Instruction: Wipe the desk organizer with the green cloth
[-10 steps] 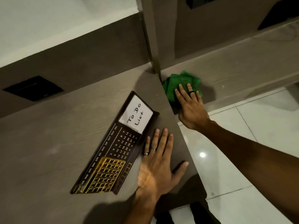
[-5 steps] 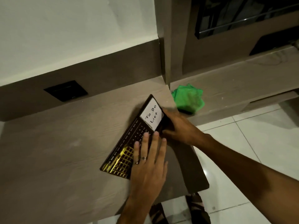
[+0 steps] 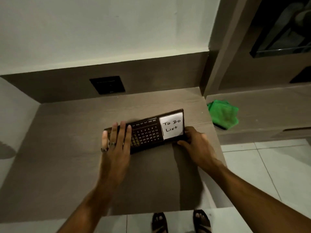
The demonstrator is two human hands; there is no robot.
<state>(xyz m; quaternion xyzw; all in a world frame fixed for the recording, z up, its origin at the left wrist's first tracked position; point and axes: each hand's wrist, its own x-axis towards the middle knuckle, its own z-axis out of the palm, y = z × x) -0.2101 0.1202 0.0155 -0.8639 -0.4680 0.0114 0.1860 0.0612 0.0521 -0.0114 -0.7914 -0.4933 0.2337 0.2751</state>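
Note:
The desk organizer (image 3: 148, 133) is a dark brown flat board with a calendar grid and a white "To Do List" pad, lying across the middle of the grey desk (image 3: 67, 148). My left hand (image 3: 116, 145) lies flat with fingers spread over its left end, hiding the gold mesh part. My right hand (image 3: 195, 145) grips the organizer's lower right corner beside the pad. The green cloth (image 3: 223, 115) lies crumpled on the lower ledge to the right, apart from both hands.
A black wall socket plate (image 3: 107, 84) sits in the desk's back panel. A vertical partition (image 3: 212, 73) divides the desk from the lower ledge (image 3: 269, 108). White floor tiles (image 3: 262, 174) lie to the right. My sandalled feet (image 3: 180, 221) show under the desk's front edge.
My right hand left the green cloth and took hold of the organizer's right end. The organizer turned from diagonal to roughly square with the desk. My left hand slid onto its left end.

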